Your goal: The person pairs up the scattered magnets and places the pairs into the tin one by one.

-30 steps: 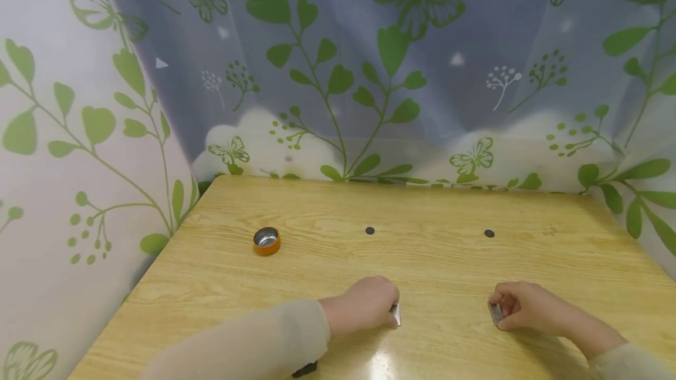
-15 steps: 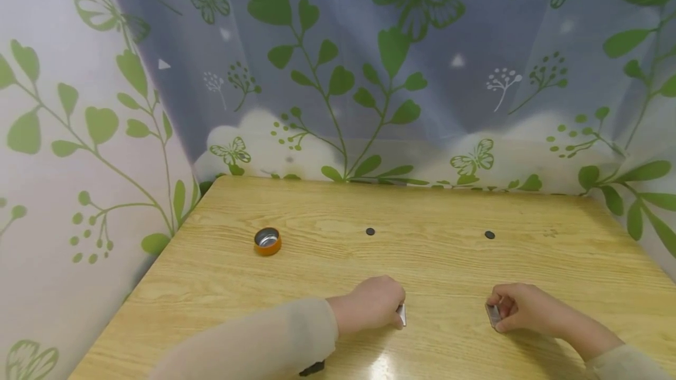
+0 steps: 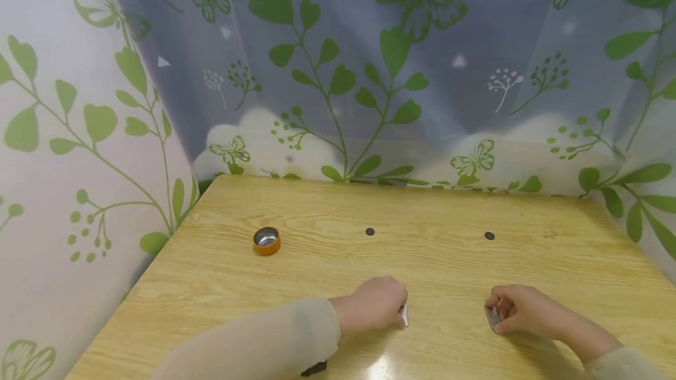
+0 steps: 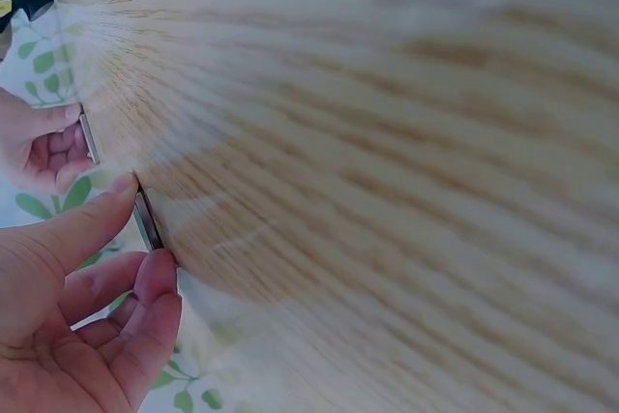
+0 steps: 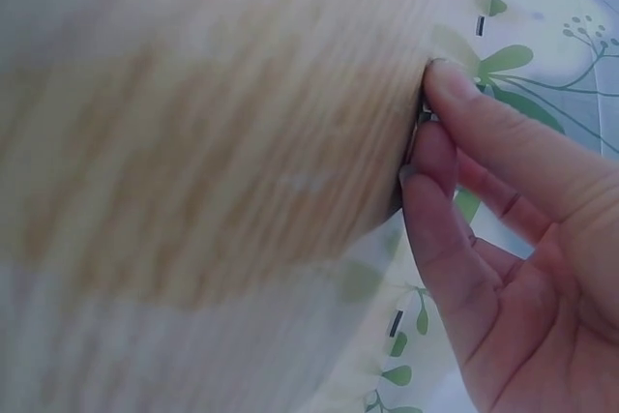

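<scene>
In the head view my left hand (image 3: pixel 372 305) pinches a thin, flat, silvery rectangular piece (image 3: pixel 404 315) low over the wooden table. Across a gap to the right, my right hand (image 3: pixel 528 309) holds a similar flat rectangle (image 3: pixel 492 316), grey on the face that shows. Both pieces stand on edge, facing each other. The left wrist view has thumb and fingertips at the two ends of the left piece (image 4: pixel 147 218), with the right hand's piece (image 4: pixel 89 134) farther off. Seen from the right wrist, fingers mostly cover the right piece (image 5: pixel 414 142).
Toward the back of the table (image 3: pixel 317 204) lie two small black discs, one left of centre (image 3: pixel 370 231) and one at the right (image 3: pixel 490 236). An orange bowl (image 3: pixel 267 248) with a shiny metal inside stands at the left. A leaf-patterned curtain (image 3: pixel 338 104) hangs behind.
My left hand has shifted slightly to the right with its flat piece, and my right hand slightly to the left. The gap between them is a little narrower. Discs and bowl stay put.
</scene>
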`<state>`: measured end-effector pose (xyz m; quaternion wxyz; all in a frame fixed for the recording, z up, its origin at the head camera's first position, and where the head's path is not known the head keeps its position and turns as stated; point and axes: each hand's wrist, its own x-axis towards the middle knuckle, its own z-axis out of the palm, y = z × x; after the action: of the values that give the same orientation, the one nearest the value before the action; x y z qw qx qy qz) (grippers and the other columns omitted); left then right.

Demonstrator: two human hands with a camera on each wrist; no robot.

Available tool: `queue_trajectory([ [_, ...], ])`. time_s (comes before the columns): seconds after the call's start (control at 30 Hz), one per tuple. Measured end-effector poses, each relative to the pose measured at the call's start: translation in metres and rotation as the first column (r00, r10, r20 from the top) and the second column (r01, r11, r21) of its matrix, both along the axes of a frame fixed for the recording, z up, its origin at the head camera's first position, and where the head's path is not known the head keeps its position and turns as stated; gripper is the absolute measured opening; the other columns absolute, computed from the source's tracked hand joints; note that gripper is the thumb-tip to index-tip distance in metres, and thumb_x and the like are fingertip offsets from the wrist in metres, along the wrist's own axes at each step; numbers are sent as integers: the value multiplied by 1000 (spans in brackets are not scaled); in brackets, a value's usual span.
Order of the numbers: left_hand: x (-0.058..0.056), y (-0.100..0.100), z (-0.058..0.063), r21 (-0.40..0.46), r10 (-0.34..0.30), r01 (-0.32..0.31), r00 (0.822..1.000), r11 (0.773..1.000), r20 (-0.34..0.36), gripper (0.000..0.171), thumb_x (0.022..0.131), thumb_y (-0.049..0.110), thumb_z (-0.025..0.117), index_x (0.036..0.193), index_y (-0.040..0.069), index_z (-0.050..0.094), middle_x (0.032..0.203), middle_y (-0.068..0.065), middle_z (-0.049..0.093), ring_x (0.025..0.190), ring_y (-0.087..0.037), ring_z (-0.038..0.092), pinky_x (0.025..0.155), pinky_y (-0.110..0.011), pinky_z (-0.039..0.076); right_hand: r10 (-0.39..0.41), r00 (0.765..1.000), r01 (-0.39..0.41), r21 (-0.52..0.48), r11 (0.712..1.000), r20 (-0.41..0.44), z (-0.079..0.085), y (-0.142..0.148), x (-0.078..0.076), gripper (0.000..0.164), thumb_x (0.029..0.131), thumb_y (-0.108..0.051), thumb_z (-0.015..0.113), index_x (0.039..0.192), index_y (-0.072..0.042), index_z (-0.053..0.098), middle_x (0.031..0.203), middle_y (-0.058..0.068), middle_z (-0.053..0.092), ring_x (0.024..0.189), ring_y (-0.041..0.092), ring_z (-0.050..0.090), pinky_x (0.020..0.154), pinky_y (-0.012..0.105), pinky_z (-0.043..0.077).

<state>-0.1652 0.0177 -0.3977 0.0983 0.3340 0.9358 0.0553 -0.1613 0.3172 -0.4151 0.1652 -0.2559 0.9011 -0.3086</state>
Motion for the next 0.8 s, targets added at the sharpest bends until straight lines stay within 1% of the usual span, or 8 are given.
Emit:
queue_trajectory([
  [0.17, -1, 3, 0, 26, 18, -19, 999, 999, 27, 21, 74, 30, 78, 77, 11, 69, 67, 7, 59, 56, -4, 46, 54, -16, 40, 3, 1000, -3, 1, 1000, -7, 2, -3, 1, 30, 72, -16, 79, 92, -4, 60, 74, -4, 55, 65, 3, 49, 58, 25, 45],
  [0.3, -3, 5, -3, 61, 58, -62, 996, 996, 63, 21, 72, 28, 81, 78, 10, 70, 68, 7, 59, 57, -5, 46, 55, -16, 40, 1, 1000, -1, 5, 1000, 8, 2, -5, 1, 32, 72, -18, 79, 94, -4, 60, 75, -4, 55, 66, 4, 51, 59, 25, 46],
  [0.4, -5, 5, -5, 92, 84, -91, 994, 992, 75, 23, 70, 27, 82, 81, 10, 71, 70, 7, 61, 59, -4, 47, 57, -15, 41, 0, 1000, 0, 9, 1000, 15, 3, -7, 0, 32, 72, -19, 79, 94, -5, 60, 75, -4, 55, 66, 4, 51, 59, 25, 46],
  [0.5, -6, 5, -7, 116, 90, -100, 992, 988, 88, 26, 69, 26, 83, 86, 9, 72, 75, 6, 64, 61, -4, 47, 59, -15, 42, 2, 1000, -2, 11, 1000, 19, 3, -8, 0, 32, 72, -20, 80, 92, -6, 59, 74, -4, 55, 65, 4, 51, 59, 25, 46],
  [0.7, -4, 5, -6, 149, 86, -102, 990, 984, 109, 21, 70, 24, 83, 77, 9, 70, 67, 7, 59, 57, -5, 45, 55, -15, 39, 14, 999, -14, 8, 1000, 29, 2, -12, -1, 31, 73, -20, 79, 92, -6, 59, 74, -5, 56, 65, 4, 51, 58, 25, 45],
  [0.8, -4, 7, -7, 142, 94, -110, 989, 984, 111, 23, 70, 24, 83, 82, 9, 71, 72, 7, 61, 59, -4, 46, 57, -15, 41, 27, 999, -27, 0, 1000, 23, 1, -15, -1, 31, 73, -20, 79, 93, -5, 60, 74, -5, 56, 66, 4, 51, 59, 25, 46],
])
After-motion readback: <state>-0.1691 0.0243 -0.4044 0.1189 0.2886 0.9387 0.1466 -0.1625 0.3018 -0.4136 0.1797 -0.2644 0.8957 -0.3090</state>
